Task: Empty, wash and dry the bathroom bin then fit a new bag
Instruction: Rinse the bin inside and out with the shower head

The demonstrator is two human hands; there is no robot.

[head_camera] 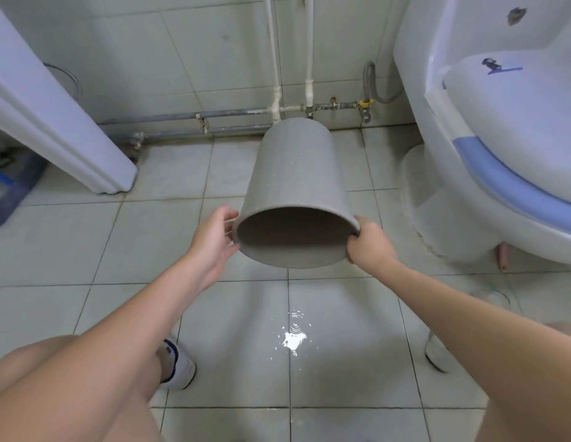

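A grey round bin point(297, 173) hangs in the air above the tiled floor, tipped so its open mouth faces me and slightly down and its base points toward the back wall. No bag or rubbish shows inside it. My left hand point(214, 237) grips the rim on the left, fingers curled around the edge. My right hand point(368, 242) grips the rim on the right. A small puddle of water point(293, 338) glints on the floor tiles below the bin's mouth.
A white toilet point(501, 154) with a blue seat pad stands at the right. A white washbasin pedestal point(64, 122) slants down at the left. Pipes point(214, 114) run along the base of the tiled back wall. My feet in white shoes stand near the puddle.
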